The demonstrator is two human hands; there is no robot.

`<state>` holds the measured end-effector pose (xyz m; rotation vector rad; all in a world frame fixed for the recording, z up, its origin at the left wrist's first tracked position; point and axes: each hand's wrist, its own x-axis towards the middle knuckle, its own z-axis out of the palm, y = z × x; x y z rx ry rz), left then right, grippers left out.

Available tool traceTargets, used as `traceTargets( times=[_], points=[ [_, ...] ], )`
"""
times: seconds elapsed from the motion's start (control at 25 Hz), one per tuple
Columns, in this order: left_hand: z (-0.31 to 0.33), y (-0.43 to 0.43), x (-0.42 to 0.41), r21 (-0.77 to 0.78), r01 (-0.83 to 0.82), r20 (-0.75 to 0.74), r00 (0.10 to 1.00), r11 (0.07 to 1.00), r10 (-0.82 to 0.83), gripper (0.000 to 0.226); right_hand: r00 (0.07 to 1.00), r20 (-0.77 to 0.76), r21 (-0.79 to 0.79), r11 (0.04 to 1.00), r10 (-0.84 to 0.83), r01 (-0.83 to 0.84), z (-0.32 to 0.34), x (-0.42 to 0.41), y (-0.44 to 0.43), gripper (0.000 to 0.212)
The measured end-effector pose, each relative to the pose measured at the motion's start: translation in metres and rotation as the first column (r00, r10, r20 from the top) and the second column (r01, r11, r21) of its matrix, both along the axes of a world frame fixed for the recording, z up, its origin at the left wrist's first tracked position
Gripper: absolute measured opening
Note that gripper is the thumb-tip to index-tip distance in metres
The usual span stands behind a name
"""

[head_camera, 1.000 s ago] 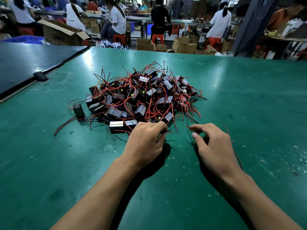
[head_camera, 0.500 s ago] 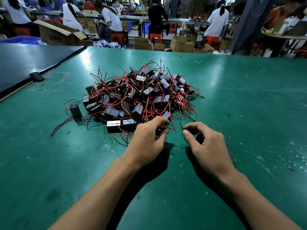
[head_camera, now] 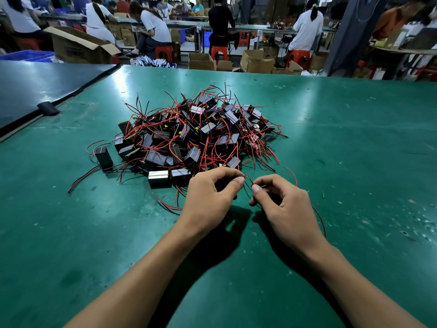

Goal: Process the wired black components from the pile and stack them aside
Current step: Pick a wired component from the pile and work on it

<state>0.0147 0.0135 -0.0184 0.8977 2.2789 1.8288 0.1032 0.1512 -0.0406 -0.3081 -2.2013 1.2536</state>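
Where one component pile point(head_camera: 189, 136) ends, left hand point(head_camera: 210, 197) and right hand point(head_camera: 283, 209), each pinching one red wire point(head_camera: 319, 220).

Beside the pile point(head_camera: 189, 136), left hand point(head_camera: 210, 194) and right hand point(head_camera: 282, 205) pinch red wires point(head_camera: 319, 218).

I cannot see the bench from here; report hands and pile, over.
Left hand pinches a red wire end; right hand pinches a wire too. Pile of black parts just behind. Stray wires lie beside left hand.
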Motion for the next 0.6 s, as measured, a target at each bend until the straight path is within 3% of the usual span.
traceTargets(
  times=[0.6],
  points=[
    [-0.0012, 0.0026, 0.0054, 0.056, 0.045, 0.115, 0.992, 0.997, -0.051, 0.007, 1.000, 0.018, -0.018, 1.000, 0.007, -0.007, 0.0010, 0.0027, -0.0010, 0.008]
  ],
)
